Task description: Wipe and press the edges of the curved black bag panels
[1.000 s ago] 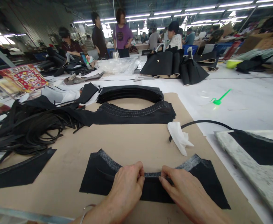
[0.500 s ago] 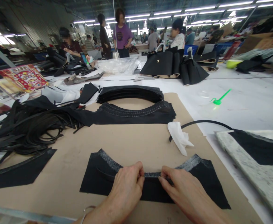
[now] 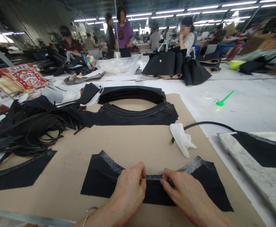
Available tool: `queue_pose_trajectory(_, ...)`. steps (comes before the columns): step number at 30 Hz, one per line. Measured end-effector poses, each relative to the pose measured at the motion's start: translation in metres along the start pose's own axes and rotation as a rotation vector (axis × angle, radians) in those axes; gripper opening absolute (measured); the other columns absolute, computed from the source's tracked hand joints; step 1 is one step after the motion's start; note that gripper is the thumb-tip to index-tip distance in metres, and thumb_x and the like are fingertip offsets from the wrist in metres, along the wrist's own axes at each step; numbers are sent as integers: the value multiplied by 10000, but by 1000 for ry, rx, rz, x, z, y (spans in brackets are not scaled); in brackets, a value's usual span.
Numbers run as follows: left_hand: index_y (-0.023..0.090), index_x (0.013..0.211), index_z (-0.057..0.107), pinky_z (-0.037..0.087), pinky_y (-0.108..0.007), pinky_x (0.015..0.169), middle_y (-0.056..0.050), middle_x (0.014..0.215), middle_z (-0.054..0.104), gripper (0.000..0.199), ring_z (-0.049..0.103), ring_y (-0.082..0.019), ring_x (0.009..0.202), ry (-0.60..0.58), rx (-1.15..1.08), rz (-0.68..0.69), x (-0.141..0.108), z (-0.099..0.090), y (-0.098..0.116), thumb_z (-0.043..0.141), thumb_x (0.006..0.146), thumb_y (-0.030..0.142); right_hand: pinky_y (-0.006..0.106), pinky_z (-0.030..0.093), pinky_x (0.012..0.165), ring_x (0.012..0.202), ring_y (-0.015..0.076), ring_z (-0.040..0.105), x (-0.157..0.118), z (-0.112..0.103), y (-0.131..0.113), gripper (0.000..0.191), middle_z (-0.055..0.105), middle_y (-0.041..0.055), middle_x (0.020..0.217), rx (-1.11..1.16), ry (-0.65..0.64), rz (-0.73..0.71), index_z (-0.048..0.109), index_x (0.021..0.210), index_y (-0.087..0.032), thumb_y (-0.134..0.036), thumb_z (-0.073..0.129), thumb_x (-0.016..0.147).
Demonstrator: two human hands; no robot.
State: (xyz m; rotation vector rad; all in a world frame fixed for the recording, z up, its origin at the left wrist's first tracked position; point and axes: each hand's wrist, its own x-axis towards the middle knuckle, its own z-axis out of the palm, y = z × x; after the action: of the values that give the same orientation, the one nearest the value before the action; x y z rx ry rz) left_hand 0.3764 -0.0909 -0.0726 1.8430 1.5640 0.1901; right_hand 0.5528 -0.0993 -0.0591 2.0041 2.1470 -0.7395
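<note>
Bkgd co-worker [image 3: 188,42] shifted right; L hand [image 3: 130,186] & R hand [image 3: 183,187] stayed pinched on black pc [image 3: 92,181], mid-curve, atop brown board [image 3: 138,145]. Uneven tugging could've puckered its edge.

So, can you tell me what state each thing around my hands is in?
Left hand: pinched at the curved edge
Right hand: pinched there too
Black piece: spread flat
White tissue: crumpled
Black strips: tangled in a heap
Stacked black pieces: piled up
Clear plastic: crumpled
</note>
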Motion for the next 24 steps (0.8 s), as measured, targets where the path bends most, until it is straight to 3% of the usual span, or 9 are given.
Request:
queue_pose_trajectory(10,227,825,550,360,-245,663,13,737,642,141,623,-164,724,6,38,1,0,2,0,496,809,98,283,249,566,749,245,689,1,2,2,247,713,43,750,-15,-3,-10,630,793,-223,-225,434,945)
queue_pose_trajectory(19,226,823,490,350,-247,648,32,740,602,168,590,-156,698,-3,41,33,-1,7,1,501,806,59,296,242,531,726,267,707,-3,3,-1,126,726,60,745,-99,87,1,641,829,-209,-216,536,899)
queue_pose_trajectory(24,219,843,489,366,-250,688,18,830,606,197,592,-159,787,7,80,25,-5,10,6,478,832,22,291,283,530,748,273,708,-5,0,1,83,728,51,764,-110,124,20,637,851,-207,-279,613,883)
